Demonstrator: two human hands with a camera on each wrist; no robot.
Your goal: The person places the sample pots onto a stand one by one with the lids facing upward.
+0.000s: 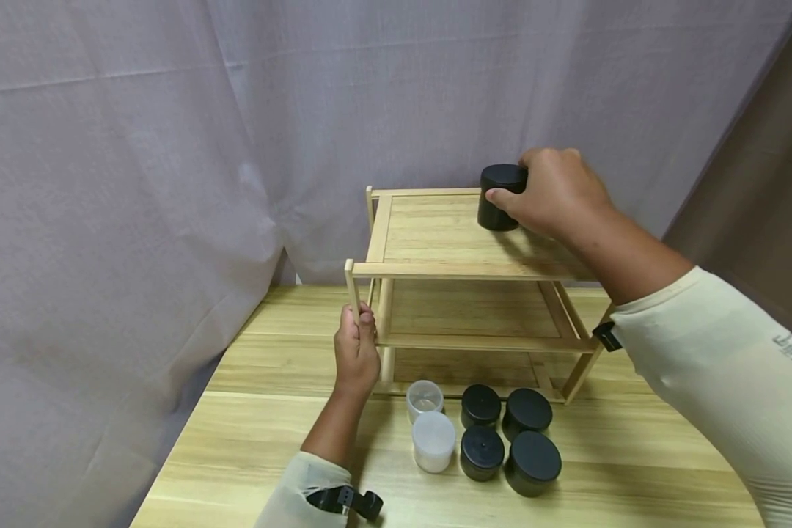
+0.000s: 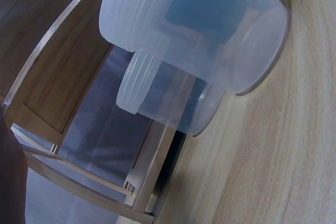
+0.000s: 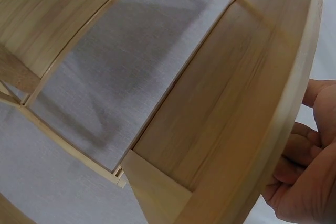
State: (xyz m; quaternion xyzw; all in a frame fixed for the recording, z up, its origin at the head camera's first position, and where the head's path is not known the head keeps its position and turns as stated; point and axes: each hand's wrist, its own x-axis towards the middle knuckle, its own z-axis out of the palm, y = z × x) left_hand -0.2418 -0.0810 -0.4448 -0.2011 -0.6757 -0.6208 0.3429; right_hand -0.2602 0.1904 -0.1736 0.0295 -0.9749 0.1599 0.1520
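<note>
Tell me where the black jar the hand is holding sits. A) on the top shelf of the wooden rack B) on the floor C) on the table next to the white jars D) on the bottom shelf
A: the right hand grips the black jar, which sits at the back of the top shelf of the wooden rack.
</note>
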